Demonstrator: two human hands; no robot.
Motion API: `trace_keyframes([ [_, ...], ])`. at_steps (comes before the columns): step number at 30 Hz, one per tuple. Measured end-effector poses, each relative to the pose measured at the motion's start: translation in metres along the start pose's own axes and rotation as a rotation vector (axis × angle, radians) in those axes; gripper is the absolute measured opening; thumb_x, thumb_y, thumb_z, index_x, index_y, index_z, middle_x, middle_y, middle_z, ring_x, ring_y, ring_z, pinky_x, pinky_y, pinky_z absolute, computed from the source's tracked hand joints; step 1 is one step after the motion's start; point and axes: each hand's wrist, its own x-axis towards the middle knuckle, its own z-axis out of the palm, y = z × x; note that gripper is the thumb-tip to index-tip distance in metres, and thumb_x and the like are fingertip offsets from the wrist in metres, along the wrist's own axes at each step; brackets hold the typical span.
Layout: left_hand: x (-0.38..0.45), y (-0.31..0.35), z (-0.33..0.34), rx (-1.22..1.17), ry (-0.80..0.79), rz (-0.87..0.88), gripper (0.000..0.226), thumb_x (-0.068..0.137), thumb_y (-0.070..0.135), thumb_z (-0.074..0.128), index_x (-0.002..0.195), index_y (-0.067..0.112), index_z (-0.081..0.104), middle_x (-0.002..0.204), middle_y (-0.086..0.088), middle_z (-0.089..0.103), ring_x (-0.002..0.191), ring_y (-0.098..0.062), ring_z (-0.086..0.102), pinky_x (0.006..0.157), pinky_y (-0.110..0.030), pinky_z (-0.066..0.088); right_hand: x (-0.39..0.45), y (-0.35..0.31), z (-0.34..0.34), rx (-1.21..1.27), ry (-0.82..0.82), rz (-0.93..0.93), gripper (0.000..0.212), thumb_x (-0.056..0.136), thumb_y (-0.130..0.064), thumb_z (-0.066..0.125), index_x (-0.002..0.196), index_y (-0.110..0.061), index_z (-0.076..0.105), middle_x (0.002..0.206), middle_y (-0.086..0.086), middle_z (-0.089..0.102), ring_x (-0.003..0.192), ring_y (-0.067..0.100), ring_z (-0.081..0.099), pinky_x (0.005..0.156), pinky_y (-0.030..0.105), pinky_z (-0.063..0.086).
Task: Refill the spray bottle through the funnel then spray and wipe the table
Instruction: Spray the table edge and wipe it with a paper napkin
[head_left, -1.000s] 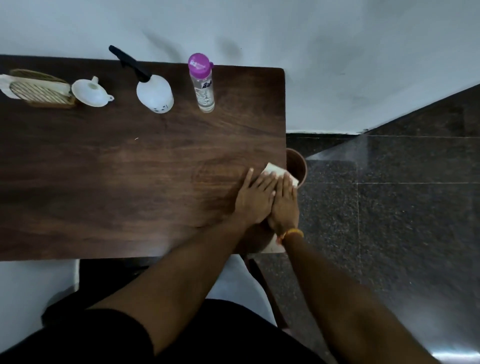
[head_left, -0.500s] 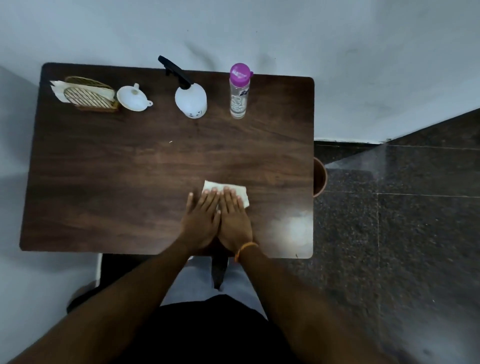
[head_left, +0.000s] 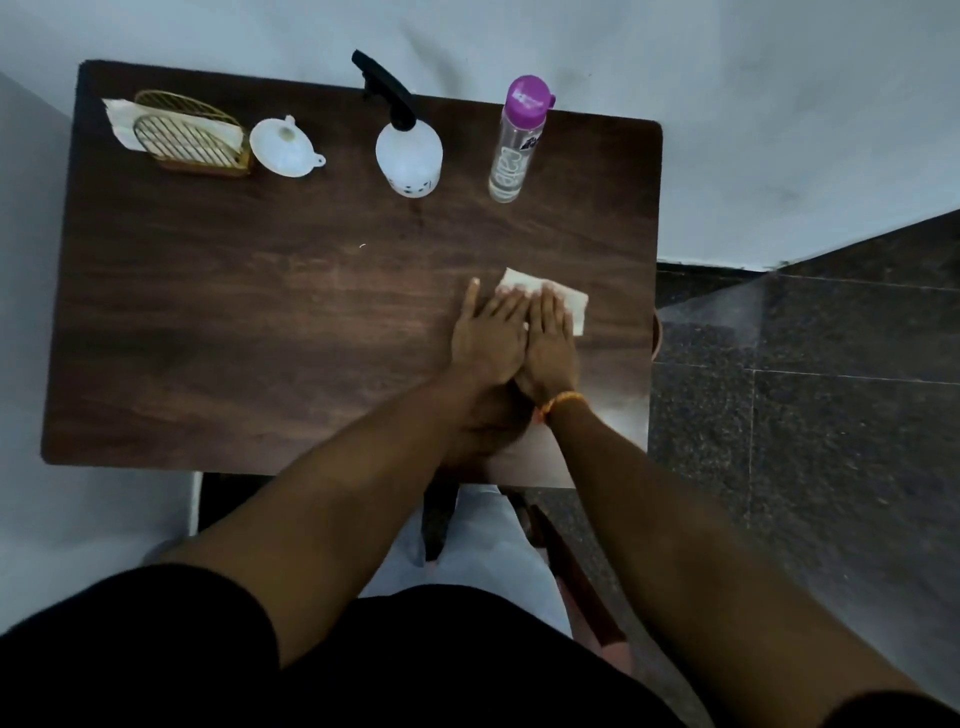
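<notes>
— Where's the cloth?

— The white cloth (head_left: 563, 301) lies flat on the table (head_left: 260, 322), toward the right edge and about midway between the far and near edges. Both hands are on it, side by side and touching each other.

— Gripping it?

— No. The left hand (head_left: 488, 338) has its fingers straight and laid flat, fingertips on the cloth's left part, thumb spread out onto bare wood. The right hand (head_left: 550, 343) lies flat too, fingers straight and together, covering the cloth's middle. There's an orange band (head_left: 558, 401) at that wrist.

— And the bottle?

— The spray bottle (head_left: 409, 153), white with a black trigger head, stands upright along the far edge, near its middle. The white funnel (head_left: 283, 147) sits to its left, wide mouth up, just beside a wire napkin holder (head_left: 189, 136) at the far left corner. To the bottle's right, apart from it, stands a clear water bottle (head_left: 515, 143) with a purple cap.

— Anything past the table?

— A brown round rim (head_left: 656, 338) shows just beyond the right edge.
</notes>
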Motion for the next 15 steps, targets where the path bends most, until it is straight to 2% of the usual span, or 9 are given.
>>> trace_keyframes([
  [3, 0.0, -0.046, -0.003, -0.003, -0.015, -0.071, 0.064, 0.108, 0.04, 0.011, 0.168, 0.019, 0.018, 0.175, 0.003, 0.018, 0.163, -0.016, 0.011, 0.128, -0.062, -0.008, 0.026, -0.037, 0.003, 0.02, -0.004, -0.071, 0.064, 0.109, -0.029, 0.031, 0.164, -0.001, 0.015, 0.174, 0.017, 0.008, 0.162, 0.031, 0.001, 0.132, 0.044, 0.001],
  [7, -0.049, -0.076, 0.016, -0.047, -0.006, -0.135, 0.066, 0.107, 0.041, 0.011, 0.167, 0.017, 0.021, 0.175, 0.0, 0.02, 0.163, -0.018, 0.013, 0.129, -0.062, -0.001, -0.003, -0.076, 0.025, 0.049, -0.019, -0.185, 0.067, 0.107, -0.028, 0.04, 0.164, -0.002, 0.016, 0.173, 0.017, 0.009, 0.162, 0.032, 0.005, 0.132, 0.046, 0.007],
  [11, -0.119, -0.054, 0.049, -0.08, -0.049, -0.073, 0.068, 0.105, 0.042, 0.011, 0.166, 0.013, 0.019, 0.174, -0.004, 0.016, 0.163, -0.024, 0.011, 0.129, -0.061, -0.001, -0.085, -0.08, 0.051, 0.125, -0.047, -0.18, 0.07, 0.107, -0.032, 0.042, 0.165, -0.004, 0.014, 0.174, 0.013, 0.005, 0.162, 0.027, -0.001, 0.132, 0.043, 0.003],
  [15, -0.164, -0.017, 0.072, -0.098, -0.056, 0.059, 0.065, 0.105, 0.043, 0.028, 0.161, 0.011, 0.035, 0.169, -0.009, 0.035, 0.159, -0.029, 0.029, 0.129, -0.057, 0.008, -0.158, -0.052, 0.064, 0.117, -0.07, -0.137, 0.068, 0.108, -0.032, 0.038, 0.165, -0.005, 0.014, 0.175, 0.011, 0.006, 0.163, 0.024, -0.001, 0.132, 0.045, 0.013],
])
